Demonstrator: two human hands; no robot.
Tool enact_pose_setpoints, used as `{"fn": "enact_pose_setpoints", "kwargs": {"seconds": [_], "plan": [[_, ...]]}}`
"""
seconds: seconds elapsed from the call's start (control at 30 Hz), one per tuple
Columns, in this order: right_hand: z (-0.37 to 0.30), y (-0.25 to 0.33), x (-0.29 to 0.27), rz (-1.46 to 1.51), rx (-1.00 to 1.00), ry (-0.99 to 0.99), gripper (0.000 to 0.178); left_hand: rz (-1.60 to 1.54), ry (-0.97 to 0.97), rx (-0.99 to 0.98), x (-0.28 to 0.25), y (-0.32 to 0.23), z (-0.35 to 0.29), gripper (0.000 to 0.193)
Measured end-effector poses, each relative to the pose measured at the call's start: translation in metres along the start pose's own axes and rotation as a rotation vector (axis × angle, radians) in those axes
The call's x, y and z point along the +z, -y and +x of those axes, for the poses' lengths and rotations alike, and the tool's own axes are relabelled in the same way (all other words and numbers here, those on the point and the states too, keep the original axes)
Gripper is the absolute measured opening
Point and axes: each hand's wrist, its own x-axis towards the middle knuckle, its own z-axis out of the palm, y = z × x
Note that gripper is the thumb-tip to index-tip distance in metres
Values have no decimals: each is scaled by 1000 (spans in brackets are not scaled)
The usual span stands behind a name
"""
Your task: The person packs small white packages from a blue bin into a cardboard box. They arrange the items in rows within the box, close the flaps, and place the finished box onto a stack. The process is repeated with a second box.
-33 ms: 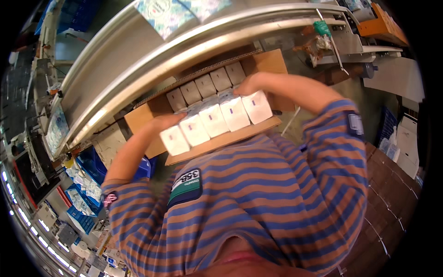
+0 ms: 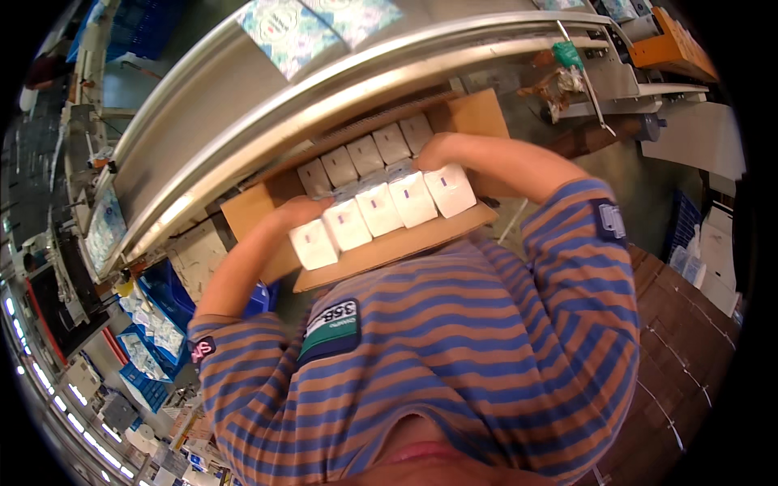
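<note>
Nearest to me, filling the lower half of the frame, is my own blue and orange striped shirt (image 2: 454,356); both forearms run up from it toward the centre.

Just above the shirt edge sits an open brown cardboard carton (image 2: 381,251) with its near flap folded out toward me, which I judge keeps the opening free for loading. Across its near side I am holding a row of white plastic-wrapped tissue packs (image 2: 381,209), five standing side by side on edge. My left hand (image 2: 301,212) presses against the left end pack at centre-left, and my right hand (image 2: 433,152) presses against the right end pack just right of centre. Both hands are closed against the ends, clamping the row between them; squeezed that way the packs stay together as one block instead of falling apart. The elbows are spread wide and the wrists turn inward, so the push goes along the row.

Behind this row, deeper in the carton, a second row of similar white packs (image 2: 365,155) already stands upright, and the held row lies just in front of it, parallel.

Farther up, a curved steel conveyor rail (image 2: 267,121) sweeps from the left edge to the upper right, carrying flat floral-printed packages (image 2: 284,32) at top centre. Blue plastic crates (image 2: 154,340) sit at lower left.
</note>
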Motion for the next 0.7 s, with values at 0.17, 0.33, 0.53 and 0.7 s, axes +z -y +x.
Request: {"fn": "enact_pose_setpoints", "kwargs": {"seconds": [0.17, 0.33, 0.53, 0.7], "plan": [[-44, 29, -25, -68, -230, -250, 40, 262, -450, 413, -50, -56, -113, 43], [-87, 64, -106, 284, -673, -1103, 32, 297, -1399, 210, -158, -78, -62, 75], [-45, 60, -155, 423, -349, -1167, 81, -303, -1212, 375, -204, 7, -33, 79], [5, 95, -184, 559, -124, -1259, 72, -634, -1025, 698, -173, -48, -16, 63]]}}
